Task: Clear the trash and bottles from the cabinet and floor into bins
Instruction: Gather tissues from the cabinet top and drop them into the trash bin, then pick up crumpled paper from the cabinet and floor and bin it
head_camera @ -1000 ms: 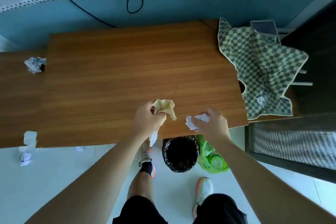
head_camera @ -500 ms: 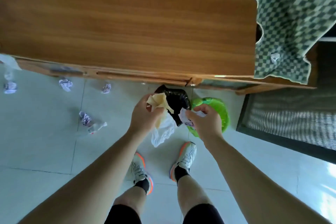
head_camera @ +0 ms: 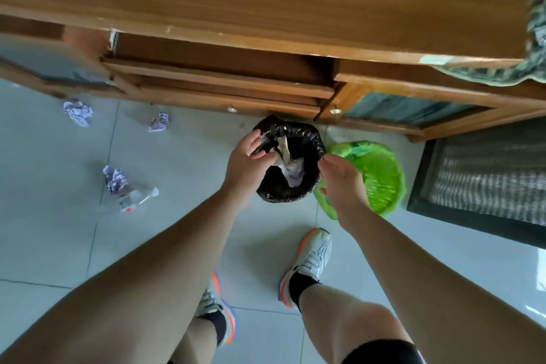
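A bin with a black liner [head_camera: 310,139] stands on the floor against the wooden cabinet [head_camera: 266,0]. Crumpled tan and white paper [head_camera: 288,162] lies inside it. My left hand [head_camera: 246,164] hovers over the bin's left rim, fingers spread and empty. My right hand [head_camera: 344,180] is at the bin's right rim, open and empty, partly covering a green-lined bin [head_camera: 381,174]. Three paper wads [head_camera: 77,112] [head_camera: 159,122] [head_camera: 115,179] and a clear plastic bottle [head_camera: 137,199] lie on the tiles to the left.
The cabinet front has drawers with small round knobs [head_camera: 232,109] and glass doors. A checked cloth [head_camera: 536,23] hangs over its right end. A dark mesh-fronted unit [head_camera: 484,177] stands at the right. My feet in white shoes [head_camera: 310,263] are just behind the bins.
Both hands dropped their crumpled paper into the black bin and now hang open above it. The view tilted further down and closer to the floor.
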